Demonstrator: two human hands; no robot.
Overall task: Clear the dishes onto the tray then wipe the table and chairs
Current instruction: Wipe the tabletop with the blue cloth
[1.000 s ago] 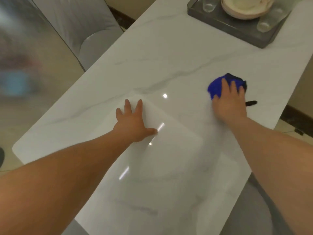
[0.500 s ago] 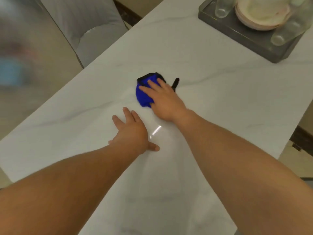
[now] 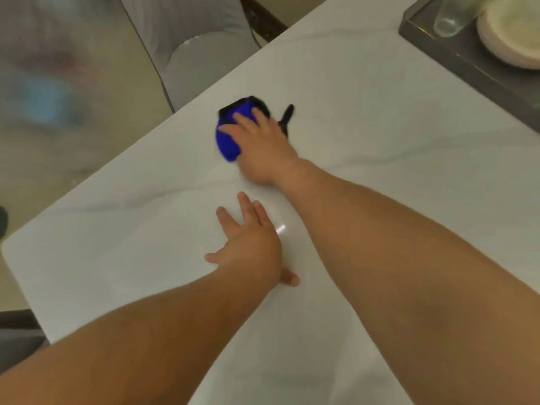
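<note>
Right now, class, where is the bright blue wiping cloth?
In the head view, the bright blue wiping cloth lies under the right hand on the white marble table, near its left edge, beside the grey chair.

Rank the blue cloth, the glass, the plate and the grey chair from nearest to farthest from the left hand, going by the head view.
From the left hand, flat on the table:
1. Blue cloth, just ahead, under the right hand.
2. Grey chair, beyond the table's far-left edge.
3. Glass, on the tray at far right.
4. Plate, on the tray beside the glass, farther right.

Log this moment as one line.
phase: wiping | right hand: presses blue cloth on white marble table | left hand: flat on table
</note>
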